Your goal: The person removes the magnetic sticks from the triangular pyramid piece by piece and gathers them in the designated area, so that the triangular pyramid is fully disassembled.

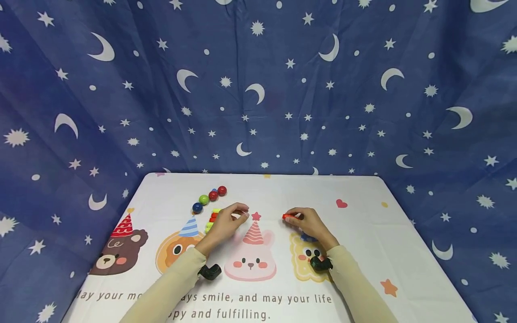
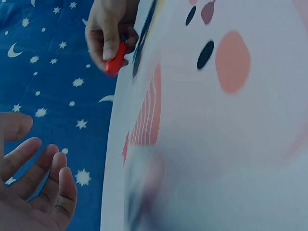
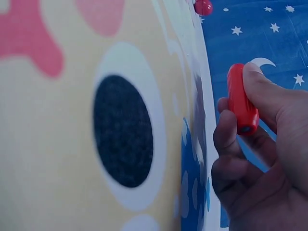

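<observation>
Between the thumb and fingers of my right hand [image 1: 308, 222] is a long red bead [image 3: 243, 98], with a hole showing in its end. The right wrist view has it tilted slightly, held off the cloth. My left hand [image 1: 226, 222] holds nothing; its fingers are loosely bent and spread in the left wrist view. Just left of that hand lie several long yellow-green and red beads [image 1: 212, 220], side by side and partly hidden by it. Farther back is a slanting row of round beads: dark blue [image 1: 197, 207], green [image 1: 203, 199] and two red [image 1: 222, 190].
A small blue bead [image 1: 214, 190] shows partly behind the red round ones. The white tablecloth [image 1: 282, 264] has printed animals, lettering, a heart and stars. A blue curtain [image 1: 274, 98] with moons and stars hangs behind and beside the table.
</observation>
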